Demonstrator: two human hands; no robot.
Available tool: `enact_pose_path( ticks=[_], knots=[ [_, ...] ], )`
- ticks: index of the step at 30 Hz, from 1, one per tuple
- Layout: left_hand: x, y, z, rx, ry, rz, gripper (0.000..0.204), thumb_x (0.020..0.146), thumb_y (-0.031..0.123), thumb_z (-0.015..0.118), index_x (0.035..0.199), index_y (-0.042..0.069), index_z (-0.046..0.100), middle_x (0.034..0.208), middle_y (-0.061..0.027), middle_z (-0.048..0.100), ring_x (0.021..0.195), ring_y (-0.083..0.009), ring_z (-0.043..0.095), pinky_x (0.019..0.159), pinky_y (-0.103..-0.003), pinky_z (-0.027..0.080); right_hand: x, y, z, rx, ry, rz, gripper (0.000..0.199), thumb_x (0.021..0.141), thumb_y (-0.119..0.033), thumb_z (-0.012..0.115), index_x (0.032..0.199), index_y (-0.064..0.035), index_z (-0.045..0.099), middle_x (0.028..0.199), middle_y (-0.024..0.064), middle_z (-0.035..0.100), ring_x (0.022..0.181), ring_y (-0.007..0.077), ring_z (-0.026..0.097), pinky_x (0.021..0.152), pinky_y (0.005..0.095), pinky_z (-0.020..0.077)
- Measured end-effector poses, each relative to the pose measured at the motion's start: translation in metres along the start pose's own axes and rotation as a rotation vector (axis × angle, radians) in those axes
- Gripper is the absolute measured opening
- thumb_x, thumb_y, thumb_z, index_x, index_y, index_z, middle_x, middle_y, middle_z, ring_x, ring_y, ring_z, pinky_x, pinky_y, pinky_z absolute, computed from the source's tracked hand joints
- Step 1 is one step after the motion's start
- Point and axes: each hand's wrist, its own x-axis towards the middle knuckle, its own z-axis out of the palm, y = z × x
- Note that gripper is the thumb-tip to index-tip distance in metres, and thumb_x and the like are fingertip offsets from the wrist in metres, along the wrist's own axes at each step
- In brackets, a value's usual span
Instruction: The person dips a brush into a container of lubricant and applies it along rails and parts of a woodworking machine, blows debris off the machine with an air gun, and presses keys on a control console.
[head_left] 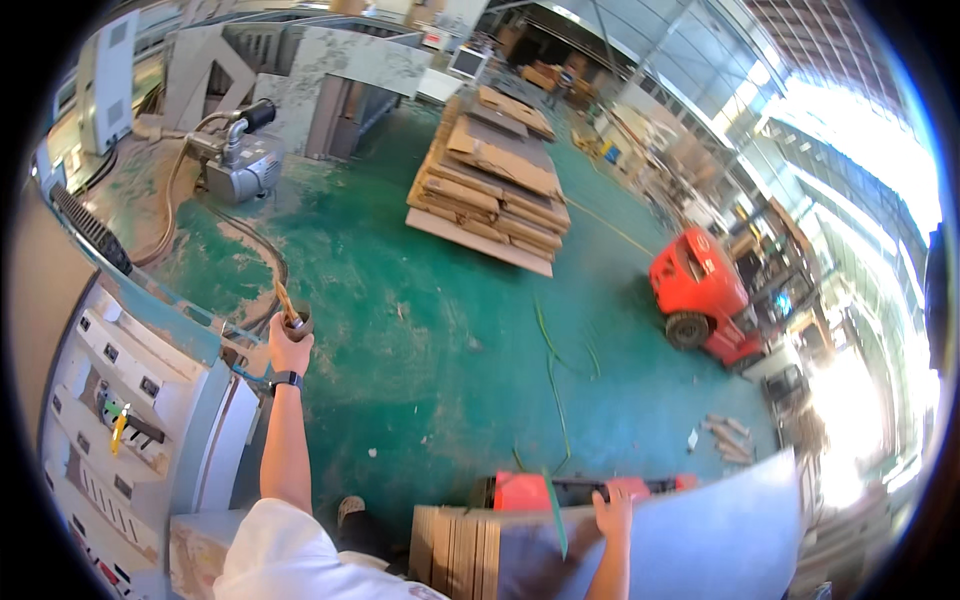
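My left hand (289, 345), with a dark band on its wrist, reaches forward at left. Its fingers are closed on a brownish ring-shaped roll (303, 326) that looks like tape; a thin yellowish piece shows just above it. My right hand (613, 513) lies with fingers apart on the far edge of a large grey sheet (690, 530). That sheet tops a stack of flat brown-edged boards (455, 545) at the lower middle. A green strap (556, 515) hangs over the stack's edge. Behind it, red parts (522, 491) of some equipment show.
A blue-grey machine with a white panel (130, 400) stands close at left, a yellow-handled tool (120, 430) on it. A grey motor-like pump (240, 168) with hoses sits beyond. Farther off are a pallet of stacked cardboard (490, 190) and a red forklift (705, 290). The floor (400, 370) is green.
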Motion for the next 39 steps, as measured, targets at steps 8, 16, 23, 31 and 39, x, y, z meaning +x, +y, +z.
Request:
enact_pose_path(
  ticks=[8,16,23,31,39],
  knots=[
    [0.145,-0.036,-0.009,0.087,0.151,-0.085,0.067,0.068,0.005,0.077,0.130,0.003,0.049,0.114,-0.0156,0.063,0.106,-0.0297,0.063,0.093,-0.039,0.049,0.009,0.083,0.071,-0.447,-0.232,-0.089,0.057,0.085,-0.041,0.068,0.136,-0.0188,0.056,0.135,0.0192,0.058,0.098,0.0332,0.068,0.082,0.0536,0.0544],
    [0.248,-0.093,0.007,0.226,0.050,-0.006,0.060,0.072,0.005,0.075,0.128,0.003,0.051,0.111,-0.0164,0.065,0.101,-0.0287,0.064,0.090,-0.039,0.050,0.095,0.089,0.091,-0.070,-0.699,0.211,0.040,0.083,-0.032,0.065,0.115,-0.0079,0.069,0.105,0.0196,0.069,0.099,0.0377,0.065,0.087,0.0477,0.0520],
    [0.321,-0.121,0.046,-0.048,-0.055,-0.145,0.072,0.067,-0.012,0.069,0.132,0.003,0.043,0.119,-0.0075,0.055,0.108,-0.0184,0.056,0.093,-0.032,0.049,0.432,-0.159,0.141,-0.140,-0.468,-0.001,0.054,0.082,-0.043,0.066,0.125,-0.0109,0.065,0.114,0.0188,0.068,0.108,0.0385,0.063,0.092,0.0482,0.0512],
    [0.469,-0.077,0.092,-0.071,0.103,-0.200,0.075,0.068,-0.011,0.072,0.136,0.002,0.042,0.127,-0.0106,0.055,0.112,-0.0192,0.056,0.093,-0.033,0.050,0.705,-0.709,0.217,0.230,-0.548,-1.017,0.049,0.092,-0.035,0.060,0.135,-0.0120,0.055,0.127,0.0177,0.061,0.115,0.0373,0.059,0.096,0.0471,0.0486],
    [0.609,-0.120,0.119,0.211,0.044,-0.013,0.043,0.075,0.002,0.073,0.115,0.003,0.057,0.101,-0.0128,0.065,0.092,-0.0230,0.065,0.083,-0.036,0.054,0.702,-1.134,0.161,0.782,-0.180,-1.674,0.043,0.090,-0.026,0.063,0.128,-0.0085,0.059,0.124,0.0148,0.061,0.112,0.0338,0.060,0.093,0.0439,0.0478]
  ],
)
